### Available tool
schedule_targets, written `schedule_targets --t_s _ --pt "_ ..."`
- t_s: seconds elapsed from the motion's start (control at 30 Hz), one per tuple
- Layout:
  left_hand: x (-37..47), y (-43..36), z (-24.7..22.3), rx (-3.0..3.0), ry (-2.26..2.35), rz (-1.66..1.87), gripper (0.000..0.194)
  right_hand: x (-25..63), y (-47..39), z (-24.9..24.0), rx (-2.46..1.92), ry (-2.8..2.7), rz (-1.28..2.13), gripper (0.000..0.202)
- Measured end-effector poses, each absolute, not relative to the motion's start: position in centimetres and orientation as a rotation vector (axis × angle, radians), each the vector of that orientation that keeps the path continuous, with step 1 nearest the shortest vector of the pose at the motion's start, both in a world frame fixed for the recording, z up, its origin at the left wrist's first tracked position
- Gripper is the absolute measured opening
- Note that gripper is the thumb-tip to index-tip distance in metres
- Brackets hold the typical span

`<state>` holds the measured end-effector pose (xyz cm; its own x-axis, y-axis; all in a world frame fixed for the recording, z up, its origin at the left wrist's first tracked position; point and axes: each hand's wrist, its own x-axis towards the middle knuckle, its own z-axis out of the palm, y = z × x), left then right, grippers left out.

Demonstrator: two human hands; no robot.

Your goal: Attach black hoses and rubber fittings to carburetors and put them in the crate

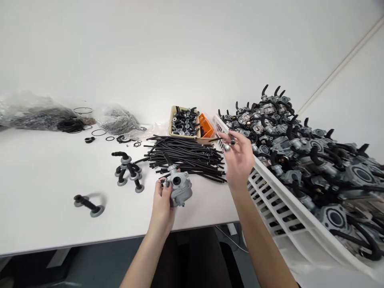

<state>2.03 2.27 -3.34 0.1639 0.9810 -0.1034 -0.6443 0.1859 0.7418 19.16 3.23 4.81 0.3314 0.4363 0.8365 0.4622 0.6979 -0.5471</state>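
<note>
A grey metal carburetor (181,191) with a short black tube on top is gripped by my left hand (164,194) above the table's front edge. To its right, my right hand (240,160) is raised beside the white crate, its fingers curled round a thin black hose (232,140) whose end faces me. Many black hoses (186,158) lie in a spread pile behind the carburetor. Black elbow tubes with grey caps (129,170) stand in a cluster left of my left hand, and another capped tube piece (89,205) lies nearer the front.
A white slatted crate (279,204) heaped with carburetors (291,148) fills the right side. At the back are a cream bin (172,120) of small capped tubes, an orange basket (206,125), clear bags of parts (115,120) and black rings (109,138).
</note>
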Motion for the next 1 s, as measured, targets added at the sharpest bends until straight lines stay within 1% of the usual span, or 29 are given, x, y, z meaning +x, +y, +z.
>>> schedule_targets --t_s 0.07,0.1,0.17,0.2,0.27,0.33,0.47,0.53,0.77,1.0 --pt "2.2 2.3 -3.8 0.681 0.680 1.310 0.057 18.9 0.8 4.6 -0.809 -1.319 0.133 0.025" --pt "2.2 2.3 -4.0 0.711 0.687 1.316 0.057 18.6 -0.3 4.1 -0.821 -1.301 0.175 0.020" --pt "2.2 2.3 -4.3 0.777 0.708 1.302 0.062 17.8 -2.2 2.5 -0.901 -1.201 0.262 0.008" --pt "2.2 2.3 -4.4 0.813 0.713 1.295 0.065 17.2 -3.0 1.5 -0.929 -1.146 0.310 0.007" --pt "2.1 2.3 -4.3 0.873 0.716 1.293 0.071 16.2 -4.1 -0.6 -0.952 -1.083 0.405 0.010" --pt "1.9 2.3 -4.2 0.893 0.719 1.279 0.072 15.3 -4.8 -2.4 -0.972 -1.006 0.464 0.014" --pt "1.9 2.1 -4.0 0.850 0.750 1.238 0.068 14.7 -5.2 -5.0 -0.979 -0.871 0.514 0.030" --pt "2.0 2.1 -4.0 0.840 0.776 1.261 0.066 14.9 -5.1 -5.7 -0.945 -0.837 0.508 0.034" --pt "2.6 1.9 -3.8 0.885 0.897 1.408 0.064 14.5 -5.0 -5.6 -0.991 -0.772 0.531 0.037" --pt "2.8 1.9 -3.8 0.905 0.890 1.423 0.062 14.2 -5.3 -4.7 -1.018 -0.789 0.629 0.037"
